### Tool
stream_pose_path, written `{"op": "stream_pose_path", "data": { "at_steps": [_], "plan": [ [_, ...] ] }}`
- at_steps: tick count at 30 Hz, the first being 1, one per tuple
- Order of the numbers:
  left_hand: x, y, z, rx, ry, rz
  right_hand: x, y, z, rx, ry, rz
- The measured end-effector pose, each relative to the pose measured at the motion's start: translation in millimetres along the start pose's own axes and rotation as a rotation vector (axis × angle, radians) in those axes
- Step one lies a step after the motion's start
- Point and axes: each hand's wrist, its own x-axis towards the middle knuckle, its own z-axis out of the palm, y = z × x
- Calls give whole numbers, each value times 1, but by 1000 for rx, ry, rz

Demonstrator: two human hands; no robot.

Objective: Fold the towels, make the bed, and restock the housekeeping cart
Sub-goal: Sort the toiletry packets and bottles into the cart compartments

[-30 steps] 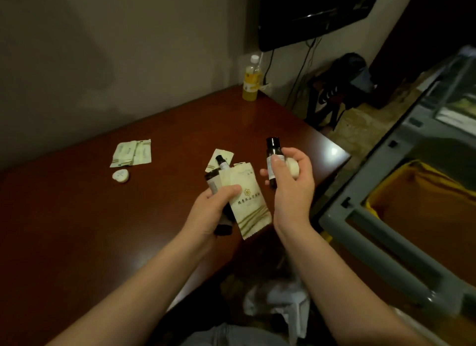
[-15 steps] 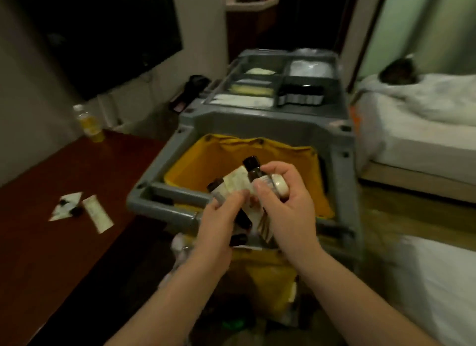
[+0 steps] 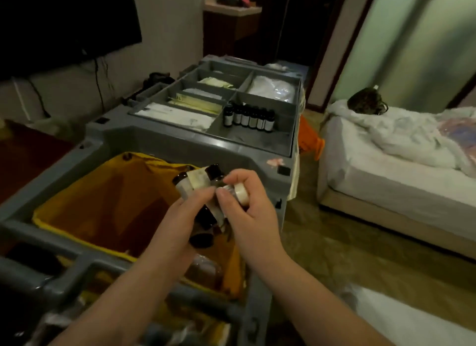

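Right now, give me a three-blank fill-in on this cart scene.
The left hand and right hand each hold a dark ____. The bag beneath them is ____. The bed lies on the person's ____ side.
Missing: bottle; yellow; right.

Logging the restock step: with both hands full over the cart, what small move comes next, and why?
Probably reach forward to the tray compartment with the bottle row, which has spare floor: the left hand and right hand grip dark bottles, a sachet and a round soap above the yellow bag.
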Motion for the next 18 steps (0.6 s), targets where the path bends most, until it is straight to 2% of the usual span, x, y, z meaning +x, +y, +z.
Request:
{"op": "stream_pose_path", "data": {
  "at_steps": [4, 13, 18],
  "plan": [
    [37, 2, 12, -77, -8, 31, 47, 18, -11, 3, -106, -42],
    [73, 14, 30, -194, 358, 156, 110, 44, -1, 109, -379, -207],
    [134, 13, 61, -274, 516, 239, 172, 80, -29, 198, -514, -272]
  ]
}}
